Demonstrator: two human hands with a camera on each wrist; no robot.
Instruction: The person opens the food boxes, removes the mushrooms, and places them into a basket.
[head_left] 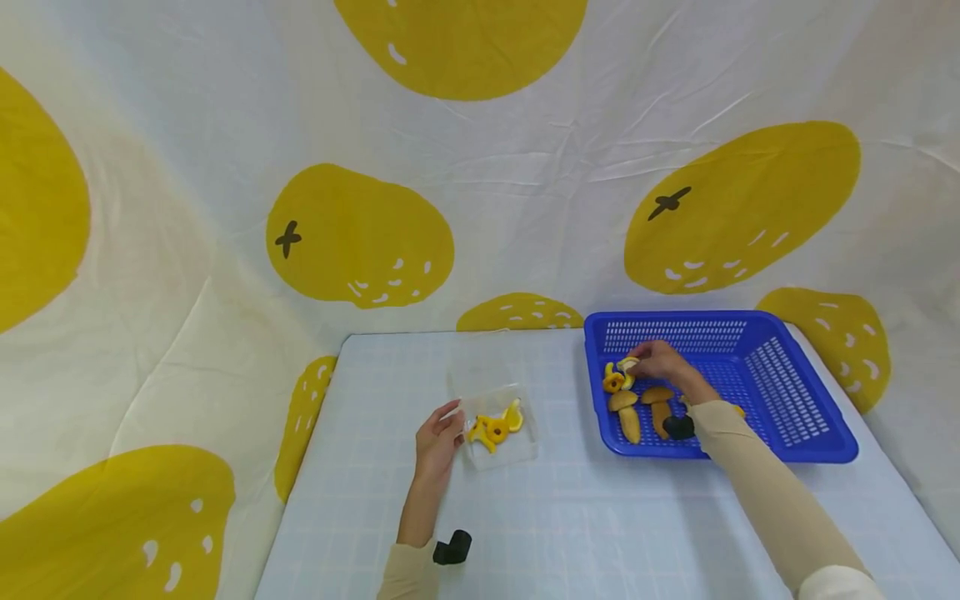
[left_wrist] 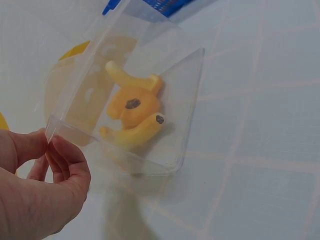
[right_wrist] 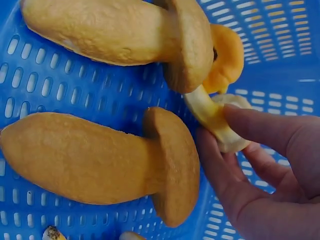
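My left hand [head_left: 437, 446] pinches the edge of a clear plastic box [head_left: 504, 461] between thumb and fingers. Its lid stands raised at the back. Inside lie several small yellow mushrooms [left_wrist: 132, 107], one of them with a dark spot in its middle. Over in the blue basket [head_left: 819, 457], my right hand [right_wrist: 270, 175] pinches a yellow mushroom with a pale stem [right_wrist: 212, 114] between thumb and fingertips. An orange-yellow mushroom [right_wrist: 231, 57] lies right beside it. Two large brown mushrooms [right_wrist: 100, 157] [right_wrist: 100, 32] are close by on the basket floor.
The basket stands at the table's back right, against a white cloth [head_left: 525, 225] printed with yellow fruit shapes. More yellow pieces [head_left: 739, 411] show partly behind my right forearm. A pale checked cloth [head_left: 585, 525] covers the table between box and basket.
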